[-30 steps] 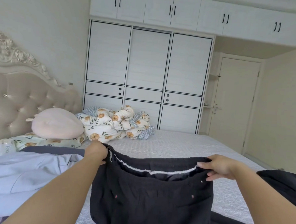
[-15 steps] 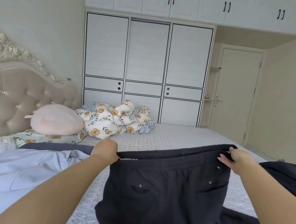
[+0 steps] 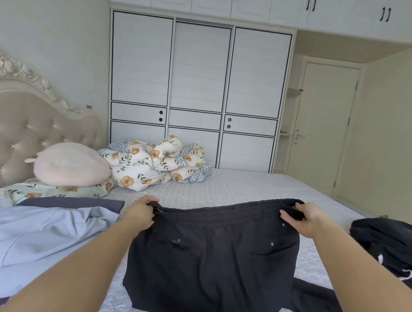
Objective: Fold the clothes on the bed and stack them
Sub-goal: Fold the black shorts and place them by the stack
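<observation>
- Lying spread on the bed [image 3: 234, 186], the black trousers [image 3: 213, 263] have their waistband towards the wardrobe [image 3: 199, 88]
- Left hand [image 3: 141, 213] grips the waistband's left corner, fingers curled round it
- Right hand [image 3: 303, 219] pinches the right corner
- Left of the trousers: blue garment [image 3: 41, 233]
- Right of them: dark garment [image 3: 391, 244]
- Beyond them: floral quilt [image 3: 152, 165], pink pillow [image 3: 71, 164]

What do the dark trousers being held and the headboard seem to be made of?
The dark trousers look like soft matte knit, probably cotton jersey: the gathered waistband and limp drape suggest it. The headboard looks like glossy padded leather or a leather-like fabric, tufted with shiny studs, under a carved pale frame; which exactly cannot be told.
</observation>
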